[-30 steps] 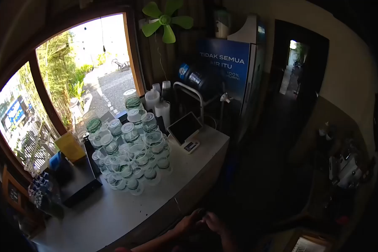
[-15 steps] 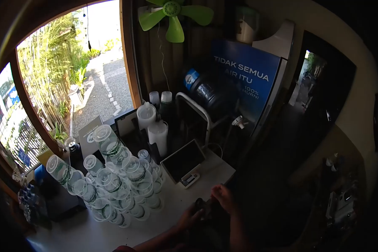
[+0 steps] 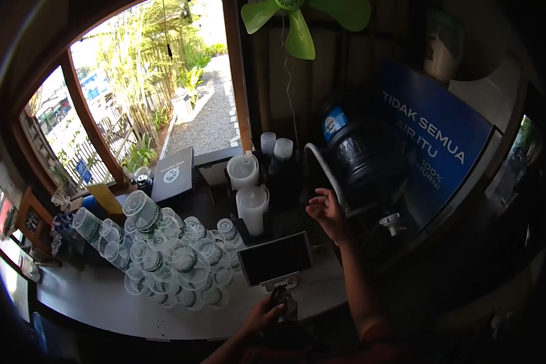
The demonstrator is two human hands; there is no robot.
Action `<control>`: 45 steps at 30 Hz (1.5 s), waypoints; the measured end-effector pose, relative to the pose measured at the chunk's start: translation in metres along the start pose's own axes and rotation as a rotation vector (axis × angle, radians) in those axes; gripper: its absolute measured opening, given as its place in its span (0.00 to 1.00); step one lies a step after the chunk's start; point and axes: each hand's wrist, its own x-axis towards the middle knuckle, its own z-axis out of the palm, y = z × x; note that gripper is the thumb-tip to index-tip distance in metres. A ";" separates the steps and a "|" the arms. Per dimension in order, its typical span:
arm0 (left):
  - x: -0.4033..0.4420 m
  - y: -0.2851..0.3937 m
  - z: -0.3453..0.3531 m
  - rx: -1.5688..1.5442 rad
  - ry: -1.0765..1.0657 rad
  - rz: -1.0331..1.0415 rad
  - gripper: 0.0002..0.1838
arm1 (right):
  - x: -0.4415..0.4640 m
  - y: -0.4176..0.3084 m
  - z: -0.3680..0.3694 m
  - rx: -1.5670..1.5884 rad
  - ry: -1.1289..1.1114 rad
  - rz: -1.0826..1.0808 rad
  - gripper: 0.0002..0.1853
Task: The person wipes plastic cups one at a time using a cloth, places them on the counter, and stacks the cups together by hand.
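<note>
My left hand [image 3: 266, 314] is low at the counter's front edge, its fingers wrapped round a small dark object [image 3: 281, 298] that is too dim to name. My right hand [image 3: 326, 212] is raised with its fingers apart and nothing in it, between the white pitchers and the metal stand [image 3: 325, 170]. A dark tablet screen [image 3: 275, 259] stands on the counter [image 3: 121, 312], just beyond my left hand. Left of it are stacked clear plastic cups [image 3: 170, 255] with green print. Two whitish pitchers [image 3: 252, 209] stand behind the tablet.
A large dark water bottle [image 3: 361, 151] lies tilted on the stand, near a white tap-like fitting [image 3: 391, 224]. Behind is a blue printed panel [image 3: 431, 139]. A green fan [image 3: 300, 33] hangs above. A grey box [image 3: 173, 175] sits by the window.
My right hand has moved up and forward, away from my left hand, and its fingers have spread. The view has turned right and come closer to the pitchers and the water bottle.
</note>
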 end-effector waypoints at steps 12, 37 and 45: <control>-0.005 0.052 0.032 -0.187 0.326 0.350 0.25 | 0.269 0.124 0.004 -0.271 0.203 0.500 0.41; 0.051 0.144 0.010 -0.142 0.337 0.737 0.24 | 0.269 0.136 0.016 0.367 -0.295 0.761 0.33; 0.082 0.202 0.009 -0.150 0.476 0.688 0.15 | 0.216 0.061 0.017 0.314 -0.201 0.700 0.34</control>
